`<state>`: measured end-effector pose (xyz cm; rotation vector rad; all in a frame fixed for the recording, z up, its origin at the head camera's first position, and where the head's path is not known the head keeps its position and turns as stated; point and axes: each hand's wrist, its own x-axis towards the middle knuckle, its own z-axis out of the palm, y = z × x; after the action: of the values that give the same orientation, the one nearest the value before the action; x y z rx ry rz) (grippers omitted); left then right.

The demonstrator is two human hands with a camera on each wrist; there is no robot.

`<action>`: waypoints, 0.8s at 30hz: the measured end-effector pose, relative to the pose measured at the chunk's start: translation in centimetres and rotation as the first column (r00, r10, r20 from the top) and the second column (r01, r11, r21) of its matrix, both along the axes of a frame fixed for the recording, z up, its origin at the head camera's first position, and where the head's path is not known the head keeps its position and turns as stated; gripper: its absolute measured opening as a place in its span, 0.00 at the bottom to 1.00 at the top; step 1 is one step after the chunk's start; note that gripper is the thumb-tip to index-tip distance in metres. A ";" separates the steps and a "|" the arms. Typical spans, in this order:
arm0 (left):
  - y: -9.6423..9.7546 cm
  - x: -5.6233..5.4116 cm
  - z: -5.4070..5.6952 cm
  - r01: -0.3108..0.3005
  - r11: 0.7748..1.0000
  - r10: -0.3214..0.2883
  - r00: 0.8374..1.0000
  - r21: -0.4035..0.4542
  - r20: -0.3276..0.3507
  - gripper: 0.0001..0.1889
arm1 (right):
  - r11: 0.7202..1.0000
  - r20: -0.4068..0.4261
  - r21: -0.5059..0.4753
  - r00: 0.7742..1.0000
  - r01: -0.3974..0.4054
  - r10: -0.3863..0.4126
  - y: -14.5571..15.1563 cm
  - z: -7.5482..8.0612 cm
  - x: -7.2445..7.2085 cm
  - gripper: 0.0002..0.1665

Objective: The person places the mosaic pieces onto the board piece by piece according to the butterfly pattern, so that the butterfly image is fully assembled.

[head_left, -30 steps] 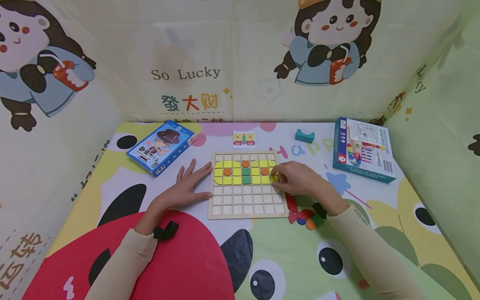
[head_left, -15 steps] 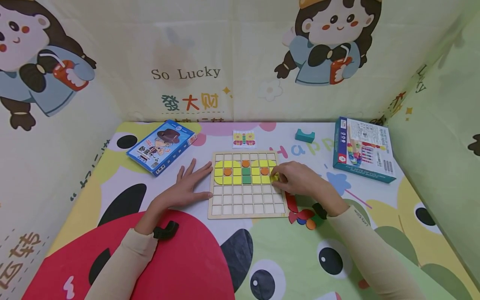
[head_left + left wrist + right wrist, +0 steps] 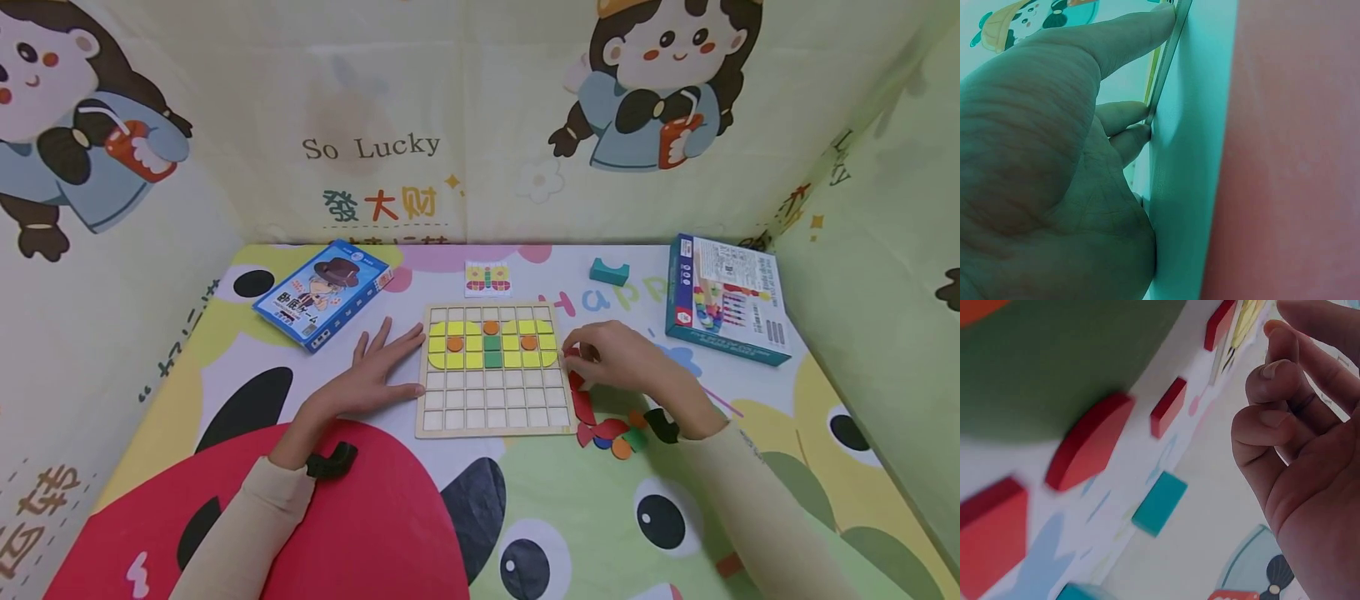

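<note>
A wooden grid board (image 3: pixel 497 432) lies flat in the head view. Yellow tiles (image 3: pixel 451 360), two green squares (image 3: pixel 492 350) and orange discs (image 3: pixel 491 328) fill its upper rows. My left hand (image 3: pixel 369 379) rests against the board's left edge, fingers spread and mostly straight; the left wrist view shows the fingertips touching that edge. Just off the right edge is my right hand (image 3: pixel 618 357), above red pieces (image 3: pixel 582 407). Its fingers are loosely curled in the right wrist view, with nothing visible between thumb and forefinger.
Behind the board lies a butterfly pattern card (image 3: pixel 487 279). A blue game box (image 3: pixel 322 294) is at the back left, a teal-edged box (image 3: pixel 727 298) at the back right, a teal block (image 3: pixel 610 272) between card and box. Loose coloured pieces (image 3: pixel 621 448) lie by the board's lower right corner.
My right hand has let go of a yellow piece, now in the board's right column, and moved slightly right off the board. The left hand has stayed put.
</note>
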<state>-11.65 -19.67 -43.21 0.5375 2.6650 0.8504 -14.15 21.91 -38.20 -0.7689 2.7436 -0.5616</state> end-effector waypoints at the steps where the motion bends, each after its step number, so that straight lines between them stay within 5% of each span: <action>1: 0.0 0.0 0.0 0.000 1.000 0.000 1.000 0.000 -0.001 0.50 | 1.000 -0.001 0.002 1.000 -0.005 0.005 0.4 0.0 0.2 0.16; 10: 0.1 -0.1 0.0 0.001 1.000 -0.001 1.000 -0.009 0.003 0.50 | 0.997 0.095 0.010 0.993 -0.074 0.073 2.8 -0.6 1.2 0.22; 24: 0.1 0.0 0.1 0.003 1.000 -0.003 1.000 0.000 0.000 0.50 | 0.996 0.127 0.022 0.989 -0.086 0.082 2.6 -1.1 1.2 0.23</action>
<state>-11.67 -19.55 -43.11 0.5408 2.6632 0.8498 -12.95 24.52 -39.30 -0.8099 2.5854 -0.5343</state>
